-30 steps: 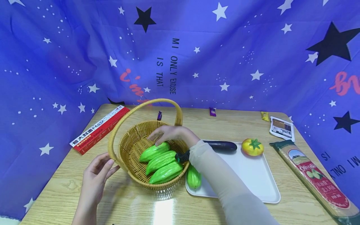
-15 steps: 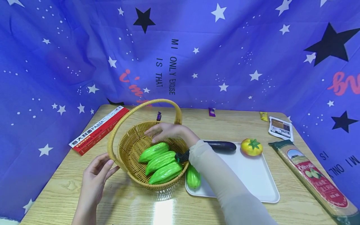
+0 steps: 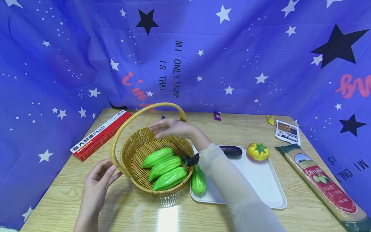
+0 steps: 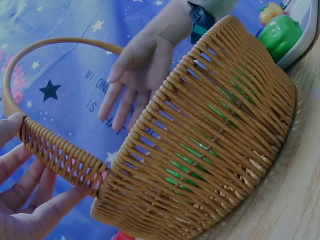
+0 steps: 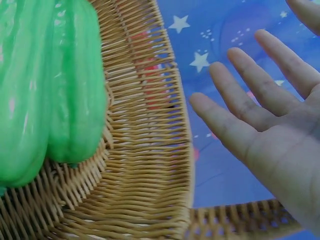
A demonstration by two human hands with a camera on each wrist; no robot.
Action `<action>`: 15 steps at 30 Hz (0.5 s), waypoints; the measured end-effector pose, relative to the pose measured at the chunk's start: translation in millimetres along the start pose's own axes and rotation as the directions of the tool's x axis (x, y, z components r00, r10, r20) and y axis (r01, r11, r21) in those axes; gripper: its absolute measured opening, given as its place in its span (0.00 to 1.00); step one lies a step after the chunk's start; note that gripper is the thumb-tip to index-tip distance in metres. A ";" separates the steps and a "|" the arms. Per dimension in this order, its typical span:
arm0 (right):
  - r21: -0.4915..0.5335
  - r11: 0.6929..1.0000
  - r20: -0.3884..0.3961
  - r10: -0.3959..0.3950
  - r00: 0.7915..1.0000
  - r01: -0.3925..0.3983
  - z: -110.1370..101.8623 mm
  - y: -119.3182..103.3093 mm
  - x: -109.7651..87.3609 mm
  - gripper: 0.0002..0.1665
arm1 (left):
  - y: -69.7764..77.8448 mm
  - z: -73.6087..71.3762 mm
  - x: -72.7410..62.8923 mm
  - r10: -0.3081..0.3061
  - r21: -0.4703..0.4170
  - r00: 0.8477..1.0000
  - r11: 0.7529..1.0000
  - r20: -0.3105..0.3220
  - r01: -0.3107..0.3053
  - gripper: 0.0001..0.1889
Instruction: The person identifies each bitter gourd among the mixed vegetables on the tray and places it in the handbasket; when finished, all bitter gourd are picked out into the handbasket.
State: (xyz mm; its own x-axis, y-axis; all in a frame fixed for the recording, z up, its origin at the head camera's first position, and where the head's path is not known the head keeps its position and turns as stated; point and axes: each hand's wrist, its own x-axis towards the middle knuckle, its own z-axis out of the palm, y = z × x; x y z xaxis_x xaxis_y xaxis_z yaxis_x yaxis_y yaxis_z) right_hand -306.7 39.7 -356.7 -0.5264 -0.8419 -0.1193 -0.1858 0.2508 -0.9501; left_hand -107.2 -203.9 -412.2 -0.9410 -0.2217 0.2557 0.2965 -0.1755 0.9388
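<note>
My left hand point(image 3: 97, 183) grips the foot of the arched handle point(image 3: 114, 154) on a round wicker basket point(image 3: 134, 158). In the left wrist view, thumb and fingers meet both sides of that handle's woven base point(image 4: 60, 155). Three glossy green ridged gourds point(image 3: 165, 168) lie side by side on the basket floor. Over the basket's far side hovers my right hand point(image 3: 175, 128), fingers extended, holding nothing. The right wrist view shows its palm point(image 5: 290, 135) beside the rim, apart from the gourds point(image 5: 75, 85).
Right of the basket, a white tray point(image 3: 252, 180) carries another green gourd point(image 3: 198, 182), an eggplant point(image 3: 232, 151) and a yellow-red tomato point(image 3: 258, 151). A pasta box point(image 3: 99, 135) lies left; an Olivolia pasta bag point(image 3: 321, 180), a flat white pack point(image 3: 288, 132) and small wrapped candies point(image 3: 217, 116) lie right and behind.
My right hand has lifted away from the gourds and moved back toward the basket's far rim, its fingers straightening. My left hand keeps its hold on the handle.
</note>
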 end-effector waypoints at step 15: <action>-0.250 0.965 -0.084 -0.099 0.992 0.075 -0.4 -27.0 -68.1 0.30 | 0.7 0.1 -0.6 -0.009 0.006 1.000 1.000 -0.002 0.009 0.11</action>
State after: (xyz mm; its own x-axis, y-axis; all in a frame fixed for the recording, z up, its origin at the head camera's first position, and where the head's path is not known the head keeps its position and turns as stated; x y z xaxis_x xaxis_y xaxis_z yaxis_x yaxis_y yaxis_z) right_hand -266.2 90.5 -322.9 -0.5736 -0.8191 -0.0004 -0.4259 0.2986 -0.8541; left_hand -106.4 -203.8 -411.7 -0.9431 -0.2225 0.2470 0.2873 -0.1716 0.9423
